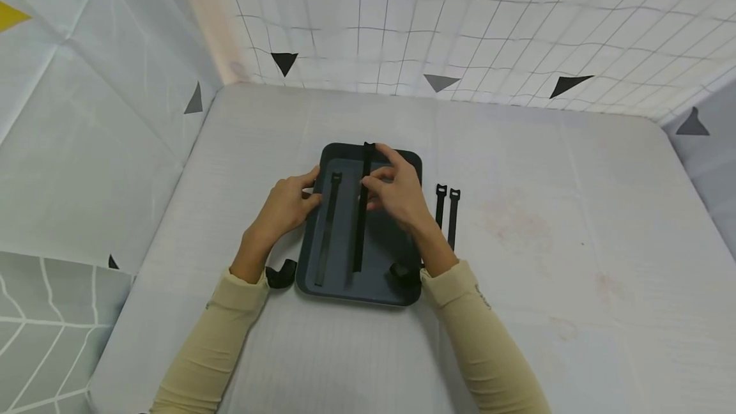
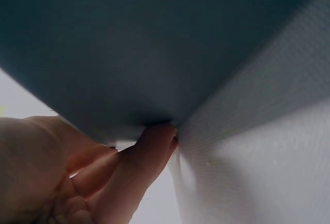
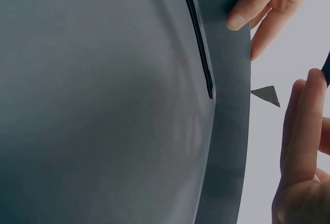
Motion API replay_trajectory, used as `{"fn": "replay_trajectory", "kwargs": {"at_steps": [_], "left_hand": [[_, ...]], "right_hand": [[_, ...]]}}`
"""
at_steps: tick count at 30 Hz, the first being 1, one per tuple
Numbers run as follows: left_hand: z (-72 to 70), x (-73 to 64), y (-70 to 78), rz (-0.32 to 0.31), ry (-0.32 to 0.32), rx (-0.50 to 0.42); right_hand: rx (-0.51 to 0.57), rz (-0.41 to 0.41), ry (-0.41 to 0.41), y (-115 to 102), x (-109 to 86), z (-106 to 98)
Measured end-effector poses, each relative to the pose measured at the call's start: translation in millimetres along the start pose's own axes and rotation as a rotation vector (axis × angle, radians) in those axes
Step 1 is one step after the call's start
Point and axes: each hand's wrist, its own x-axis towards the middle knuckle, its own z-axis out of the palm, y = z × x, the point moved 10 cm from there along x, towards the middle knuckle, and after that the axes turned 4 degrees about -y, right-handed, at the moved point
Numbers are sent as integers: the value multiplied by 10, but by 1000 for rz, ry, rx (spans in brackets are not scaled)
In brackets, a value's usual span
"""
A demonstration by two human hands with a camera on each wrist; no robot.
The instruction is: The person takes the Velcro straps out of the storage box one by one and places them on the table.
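A dark grey rectangular tray (image 1: 386,235) lies on the white surface. My left hand (image 1: 287,203) grips its left rim; in the right wrist view the thumb (image 3: 238,18) is inside the wall and the fingers are outside. Over the tray, my right hand (image 1: 399,193) holds a black cable strap (image 1: 360,238) with a slotted head, pinched between thumb and fingers near its upper part. Another black strap (image 1: 327,235) lies lengthwise along the tray's left side. The left wrist view shows mostly the tray's outer wall (image 2: 129,53) and the fingers against it.
Two more black straps (image 1: 440,200) lie side by side on the white surface, right of the tray, partly hidden by the right forearm. A white wall with grid lines (image 1: 402,24) rises at the back. Fabric walls stand at both sides.
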Motion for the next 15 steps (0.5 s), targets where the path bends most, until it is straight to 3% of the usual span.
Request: {"fn": "replay_trajectory", "kwargs": {"at_steps": [15], "left_hand": [[-1,-3,17,14,0,-9]], "right_hand": [[10,-33,-1,-58,-94,-87]]}}
